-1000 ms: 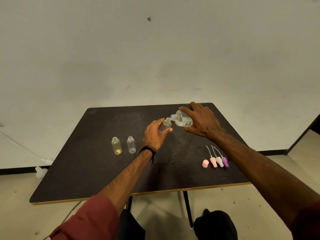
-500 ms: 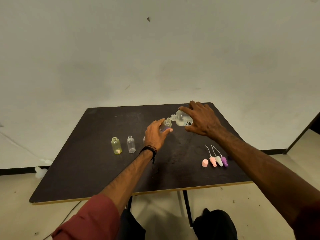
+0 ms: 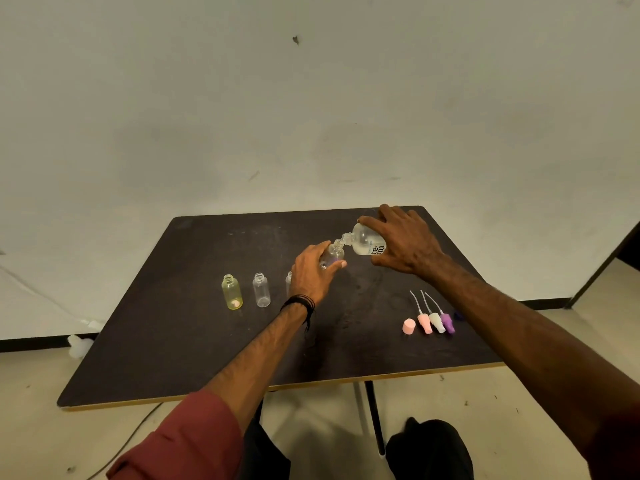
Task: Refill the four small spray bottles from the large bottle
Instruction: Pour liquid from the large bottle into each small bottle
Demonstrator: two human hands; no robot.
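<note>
My right hand point(image 3: 407, 242) grips the large clear bottle point(image 3: 365, 242), tipped on its side with its neck touching the mouth of a small purple-tinted spray bottle point(image 3: 333, 255). My left hand point(image 3: 311, 276) is wrapped around that small bottle, holding it tilted above the dark table point(image 3: 194, 344). Further left stand a yellow small bottle point(image 3: 231, 292) and a clear small bottle point(image 3: 261, 290), both upright and uncapped. A third standing bottle point(image 3: 288, 282) peeks out behind my left hand, mostly hidden.
Three spray tops with dip tubes, pink point(image 3: 424, 322), white point(image 3: 436, 321) and purple point(image 3: 447, 322), lie in a row at the right front, beside a pink cap point(image 3: 409, 326). A cable and white object point(image 3: 79, 344) lie on the floor at left.
The large bottle's base has risen slightly, tilting it more steeply toward the small bottle. Both hands stay in nearly the same place.
</note>
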